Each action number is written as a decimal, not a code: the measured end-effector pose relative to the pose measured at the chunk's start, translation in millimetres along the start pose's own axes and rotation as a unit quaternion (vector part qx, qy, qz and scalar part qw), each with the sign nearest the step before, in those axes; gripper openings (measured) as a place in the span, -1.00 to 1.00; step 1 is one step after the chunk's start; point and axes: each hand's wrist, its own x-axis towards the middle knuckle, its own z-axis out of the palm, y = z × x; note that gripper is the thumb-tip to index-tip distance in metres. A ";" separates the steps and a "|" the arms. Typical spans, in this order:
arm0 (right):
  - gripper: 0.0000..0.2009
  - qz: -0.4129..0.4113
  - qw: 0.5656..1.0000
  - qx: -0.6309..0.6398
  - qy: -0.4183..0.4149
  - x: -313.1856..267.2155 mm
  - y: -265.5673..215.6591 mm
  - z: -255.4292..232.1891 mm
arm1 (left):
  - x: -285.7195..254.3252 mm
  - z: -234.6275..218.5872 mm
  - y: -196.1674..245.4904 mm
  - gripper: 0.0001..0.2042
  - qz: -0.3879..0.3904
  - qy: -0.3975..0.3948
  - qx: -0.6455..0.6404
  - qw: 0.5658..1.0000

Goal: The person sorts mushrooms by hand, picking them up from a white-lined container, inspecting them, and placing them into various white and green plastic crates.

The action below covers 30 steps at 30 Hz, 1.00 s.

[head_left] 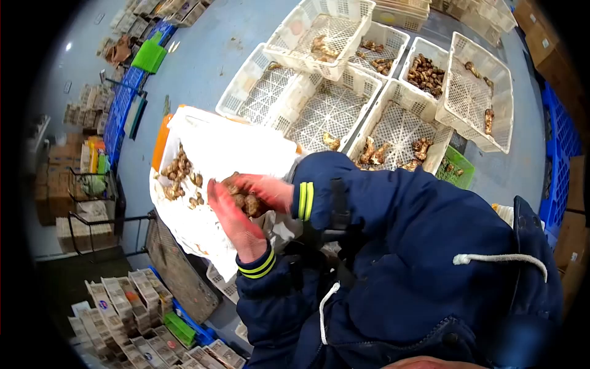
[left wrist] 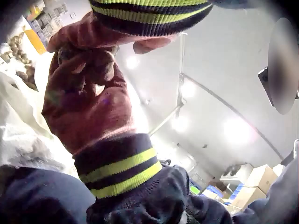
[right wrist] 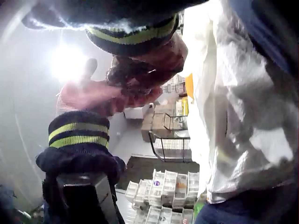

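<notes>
Over a white sheet, left hand and right hand are cupping brown mushrooms

Blue-grey floor is running beneath the whole workplace, with white plastic crates standing close together ahead and to the right. Several are holding a few scattered pieces; one is carrying a dense heap. Cardboard boxes are lining the far right, a blue pallet is lying along the left, and bright ceiling lights are glaring in the left wrist view.

An orange edge is showing at the sheet's far left side, near a loose pile. Floor is stretching between that edge and the pallet, while the nearest crates are sitting just beyond the sheet, leaving a narrower margin there. A green basket is tucking against the crates' right side.

The held mushrooms are sitting between the palms, above the sheet. The right hand's fingers are curling round them; the left hand's are lying nearly straight, pressing and supporting from the other side.
</notes>
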 end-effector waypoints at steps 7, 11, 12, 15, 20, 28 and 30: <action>-0.55 -0.060 0.951 0.296 -0.062 -124.5 -155.8 -148.2 | -23.9 165.1 -38.7 -0.52 -0.035 -0.250 0.021 0.967; -0.56 -0.190 0.886 0.345 0.246 -186.4 -223.9 -248.1 | -22.3 187.6 -56.0 -0.55 -0.082 -0.296 0.019 0.951; -0.55 -0.215 0.881 0.409 0.101 -196.4 -248.3 -267.8 | -19.1 184.5 -58.4 -0.56 -0.101 -0.302 0.009 0.948; -0.63 -0.374 0.843 0.330 0.202 -213.1 -293.7 -386.2 | -7.3 171.6 -65.4 -0.57 -0.118 -0.307 -0.016 0.944; -0.53 -0.359 0.669 0.290 0.583 -223.6 -281.0 -492.9 | 11.7 128.9 -67.1 -0.50 -0.163 -0.294 -0.035 0.941; -0.65 -0.204 0.882 0.132 0.403 -64.2 -343.2 -447.8 | 17.3 -18.6 -62.1 -0.57 -0.200 -0.076 -0.101 0.972; -0.62 -0.197 0.928 -0.011 0.316 -15.9 -339.6 -304.0 | 16.4 -51.4 -59.3 -0.56 -0.188 -0.024 -0.129 0.973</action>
